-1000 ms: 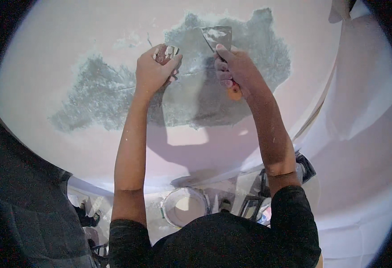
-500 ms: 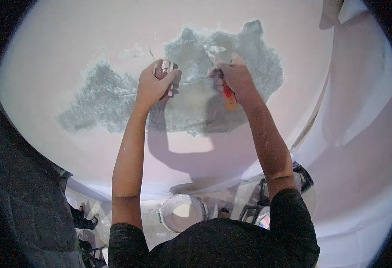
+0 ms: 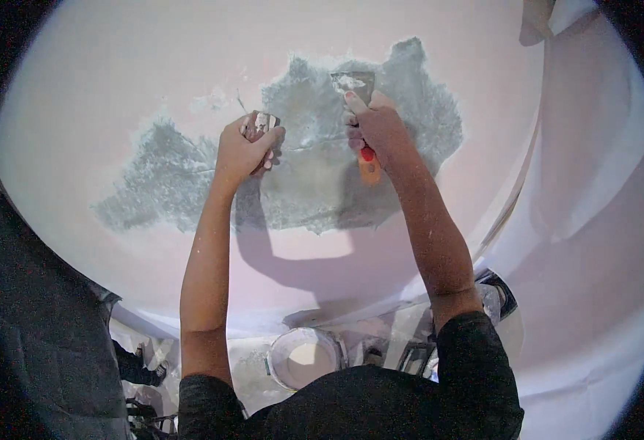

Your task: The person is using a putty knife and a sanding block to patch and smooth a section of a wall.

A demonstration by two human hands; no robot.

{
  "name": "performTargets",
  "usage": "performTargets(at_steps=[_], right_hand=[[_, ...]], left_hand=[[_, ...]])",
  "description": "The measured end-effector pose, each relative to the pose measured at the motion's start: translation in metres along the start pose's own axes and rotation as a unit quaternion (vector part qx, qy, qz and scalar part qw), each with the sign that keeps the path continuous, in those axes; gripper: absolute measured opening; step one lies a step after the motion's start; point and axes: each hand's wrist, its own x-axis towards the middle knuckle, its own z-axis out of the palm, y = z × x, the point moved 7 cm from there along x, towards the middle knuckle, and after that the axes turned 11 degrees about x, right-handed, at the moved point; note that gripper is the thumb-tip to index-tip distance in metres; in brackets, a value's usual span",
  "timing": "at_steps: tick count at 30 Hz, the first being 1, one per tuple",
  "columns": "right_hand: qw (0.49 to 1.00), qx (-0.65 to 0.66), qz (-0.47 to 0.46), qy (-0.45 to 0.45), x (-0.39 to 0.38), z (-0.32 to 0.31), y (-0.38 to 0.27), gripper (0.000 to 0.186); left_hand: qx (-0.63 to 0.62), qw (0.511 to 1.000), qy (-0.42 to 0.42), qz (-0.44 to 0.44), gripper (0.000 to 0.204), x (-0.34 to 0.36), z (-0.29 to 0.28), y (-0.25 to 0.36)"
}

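Observation:
A putty knife (image 3: 363, 84) with an orange and red handle is gripped in my right hand (image 3: 380, 132). Its dark blade points away from me and carries a smear of white filler; my thumb lies along it near the handle. My left hand (image 3: 245, 150) is closed round a brown tool smeared with white (image 3: 259, 126), of which a thin edge sticks out beyond the fingers; its full shape is hidden. Both hands are over a large grey filler patch (image 3: 307, 183) on a pale pinkish wall surface (image 3: 146, 59). Whether either tool touches the surface I cannot tell.
Below the wall, a white bucket (image 3: 276, 374) with pale contents stands on the floor near my body. Dark items (image 3: 413, 358) lie to its right. White sheeting (image 3: 593, 242) hangs at the right, and dark fabric (image 3: 43, 315) at the left. Another person's shoe (image 3: 159, 374) shows lower left.
The putty knife in my right hand has turned, so its blade face now shows broadly. My left hand has shifted slightly left and nearer to me. The view has moved a little.

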Motion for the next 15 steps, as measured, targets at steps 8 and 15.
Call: performTargets(at_steps=[8, 15], right_hand=[[0.999, -0.02, 0.03, -0.021, 0.0026, -0.0033, -0.0037, 0.019], [0.999, -0.006, 0.037, -0.015, 0.0026, -0.0031, -0.0085, 0.03]], left_hand=[[-0.028, 0.999, -0.008, -0.022, 0.017, 0.0021, 0.0027, -0.0012], [-0.039, 0.998, -0.005, -0.05, 0.017, 0.0026, 0.0028, 0.0011]])
